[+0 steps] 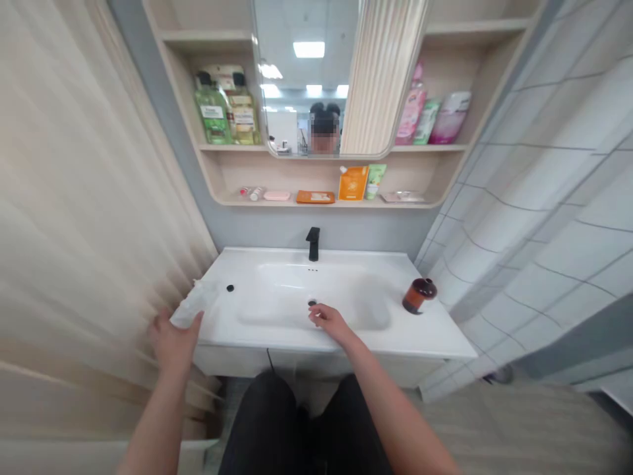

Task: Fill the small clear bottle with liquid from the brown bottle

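Note:
My right hand rests in the white sink basin, its fingertips curled at the small round drain. Whether they grip anything there is hidden by the fingers. My left hand is at the counter's near left corner, fingers spread. It sits against a crumpled white translucent cloth or bag lying on the counter, and looks slightly blurred. A small black knob sits on the counter just beyond that cloth.
A matte black faucet stands behind the basin. A brown bottle lies tilted on the right counter. Wooden shelves with toiletries surround a mirror. A beige curtain hangs at left, and tiled wall at right.

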Demonstrator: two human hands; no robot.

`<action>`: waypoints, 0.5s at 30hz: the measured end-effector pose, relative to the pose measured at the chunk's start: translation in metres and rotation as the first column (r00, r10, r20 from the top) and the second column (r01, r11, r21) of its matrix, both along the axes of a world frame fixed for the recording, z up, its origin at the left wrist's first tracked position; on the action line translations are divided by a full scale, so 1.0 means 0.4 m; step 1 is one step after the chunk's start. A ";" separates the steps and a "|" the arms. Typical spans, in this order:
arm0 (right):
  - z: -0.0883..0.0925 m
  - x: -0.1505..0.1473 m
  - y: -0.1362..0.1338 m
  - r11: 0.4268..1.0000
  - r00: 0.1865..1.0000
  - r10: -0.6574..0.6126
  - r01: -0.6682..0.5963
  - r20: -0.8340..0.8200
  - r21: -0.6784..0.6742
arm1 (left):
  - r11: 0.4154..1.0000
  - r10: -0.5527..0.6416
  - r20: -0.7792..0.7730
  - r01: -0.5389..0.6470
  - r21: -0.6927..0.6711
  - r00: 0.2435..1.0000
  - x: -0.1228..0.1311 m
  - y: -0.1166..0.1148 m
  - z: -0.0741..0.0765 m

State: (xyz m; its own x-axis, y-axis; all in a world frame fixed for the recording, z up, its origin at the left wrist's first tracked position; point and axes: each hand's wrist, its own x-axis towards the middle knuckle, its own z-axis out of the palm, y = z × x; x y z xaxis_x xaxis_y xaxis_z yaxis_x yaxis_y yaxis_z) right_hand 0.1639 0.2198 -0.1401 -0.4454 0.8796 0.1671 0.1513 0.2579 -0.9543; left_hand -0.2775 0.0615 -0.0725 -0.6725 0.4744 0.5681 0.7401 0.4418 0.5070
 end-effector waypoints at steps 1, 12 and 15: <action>-0.001 0.000 0.001 1.000 1.000 0.004 -0.004 -0.003 -0.006 | 0.998 -0.007 -0.081 0.011 0.054 0.997 0.018 -0.003 0.016; 0.007 -0.006 -0.002 0.996 0.998 -0.005 -0.001 -0.068 -0.088 | 0.668 -0.437 -0.065 0.275 -0.692 0.897 0.107 0.331 0.042; 0.009 -0.006 -0.003 0.996 0.997 -0.033 0.027 -0.064 -0.085 | 0.663 -0.415 -0.112 0.215 -0.717 0.903 0.088 0.363 0.014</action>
